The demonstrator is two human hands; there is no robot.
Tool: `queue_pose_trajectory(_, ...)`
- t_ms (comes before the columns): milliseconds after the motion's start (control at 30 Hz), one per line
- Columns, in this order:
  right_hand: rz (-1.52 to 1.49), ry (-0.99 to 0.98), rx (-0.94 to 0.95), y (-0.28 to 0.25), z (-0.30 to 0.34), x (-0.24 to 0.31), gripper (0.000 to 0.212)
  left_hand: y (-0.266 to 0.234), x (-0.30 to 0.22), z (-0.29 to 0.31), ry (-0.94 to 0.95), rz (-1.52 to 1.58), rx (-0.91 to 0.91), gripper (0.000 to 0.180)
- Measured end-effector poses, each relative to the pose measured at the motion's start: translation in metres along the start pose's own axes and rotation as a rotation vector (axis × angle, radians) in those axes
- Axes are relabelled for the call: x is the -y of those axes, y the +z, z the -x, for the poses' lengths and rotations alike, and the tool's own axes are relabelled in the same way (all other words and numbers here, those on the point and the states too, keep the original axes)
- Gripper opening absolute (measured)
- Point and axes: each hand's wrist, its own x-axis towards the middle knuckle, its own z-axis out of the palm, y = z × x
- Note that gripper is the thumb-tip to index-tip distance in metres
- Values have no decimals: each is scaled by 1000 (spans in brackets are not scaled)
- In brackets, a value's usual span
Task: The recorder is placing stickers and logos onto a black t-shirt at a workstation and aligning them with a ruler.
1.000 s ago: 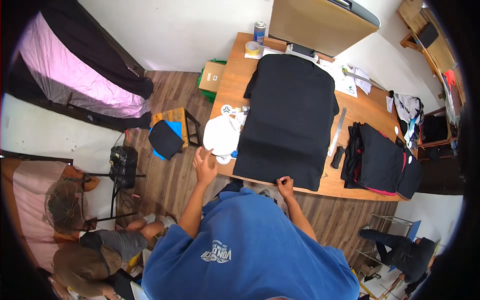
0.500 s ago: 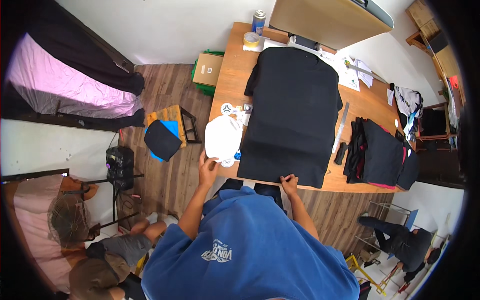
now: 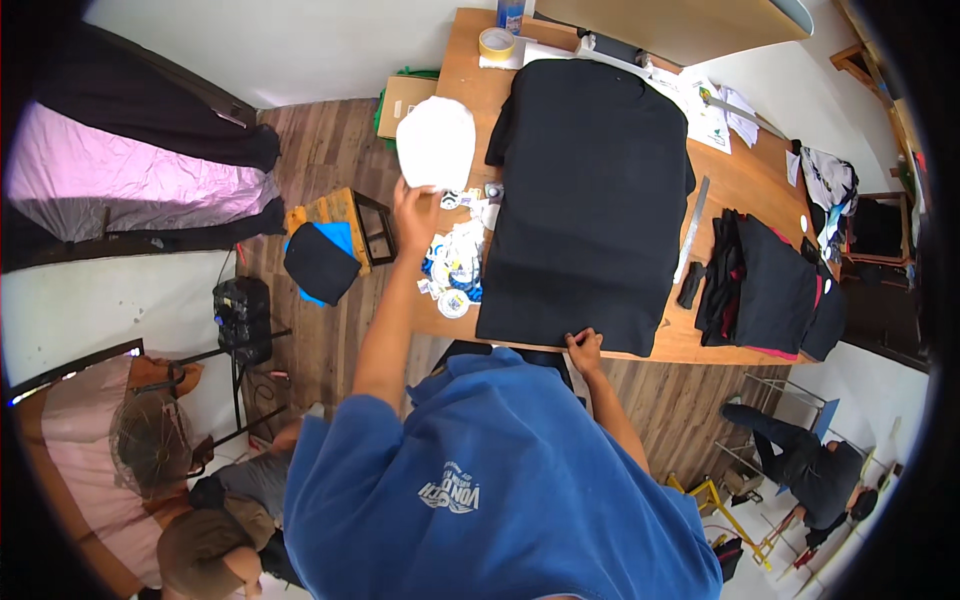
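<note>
A black T-shirt (image 3: pixel 590 210) lies spread flat on the wooden table, its neck end away from me and its hem near the front edge. My right hand (image 3: pixel 584 349) is closed at that hem, fingertips pinching the cloth. My left hand (image 3: pixel 415 212) grips the lower edge of a white rounded pad (image 3: pixel 436 143), raised at the table's left edge; its exact kind is unclear. Below the pad, a pile of stickers and paper cutouts (image 3: pixel 457 262) lies beside the shirt.
A metal ruler (image 3: pixel 692 228) lies right of the shirt, near folded black garments (image 3: pixel 775 290). Behind are a tape roll (image 3: pixel 496 43) and a large tilted panel (image 3: pixel 680 25). A stool (image 3: pixel 335 212) with dark cloth stands left. Other people sit at lower left and lower right.
My left hand has lifted the white pad off the pile and carried it away from me, uncovering the stickers. My right hand stays at the shirt's hem. The view has shifted slightly.
</note>
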Motion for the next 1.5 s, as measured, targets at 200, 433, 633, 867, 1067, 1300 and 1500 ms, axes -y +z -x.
queue_pose_trajectory(200,22,30,55,-5,0,18,36,35,6,-40,-70,-131,156,34)
queue_pose_trajectory(433,54,115,78,-8,0,24,40,-5,2,29,-60,-308,5,62)
queue_pose_trajectory(633,144,-14,47,4,-11,-3,43,-47,66,99,-193,-292,-9,51)
queue_pose_trajectory(867,134,-54,8,8,-13,-7,39,-37,51,97,-422,-365,88,67)
queue_pose_trajectory(1067,82,-32,32,2,-11,9,37,-36,109,97,-468,-215,-73,51)
queue_pose_trajectory(1300,47,-44,-11,3,-8,10,36,-55,87,97,-646,305,6,27)
queue_pose_trajectory(1500,-7,-97,-42,3,-4,-14,34,-65,-31,90,-686,788,185,19)
